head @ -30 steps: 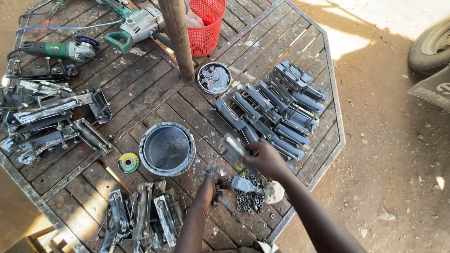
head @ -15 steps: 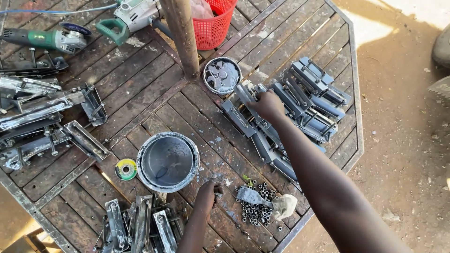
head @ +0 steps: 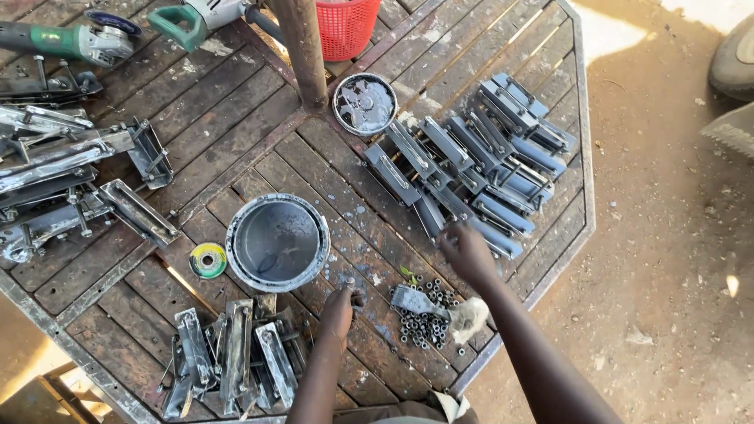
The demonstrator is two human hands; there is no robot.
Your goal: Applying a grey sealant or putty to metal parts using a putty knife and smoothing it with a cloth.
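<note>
My right hand point(head: 467, 253) hovers with loosely curled fingers at the near end of a row of grey-blue painted metal latches point(head: 471, 161); nothing shows in it. Just below it lie a pile of small dark nuts point(head: 424, 323), a grey metal piece point(head: 410, 299) and a pale rag point(head: 470, 318). My left hand point(head: 339, 305) rests fingertips-down on the table planks right of an open paint can point(head: 237, 255) of grey paint. A small dark bit lies at its fingertips; whether it is gripped is unclear.
The can's lid point(head: 365, 104) lies by a rusty post point(head: 302, 55). Bare metal latches are heaped at the near edge point(head: 236, 361) and at the left point(head: 55, 180). A yellow-green disc point(head: 208, 260), an angle grinder point(head: 78, 39), a red basket point(head: 345, 27). Sandy ground lies beyond the table rim point(head: 585, 204).
My right hand held a metal piece, reached up to the far part of the painted row, and has now drawn back toward the nuts without it. The left hand stayed put.
</note>
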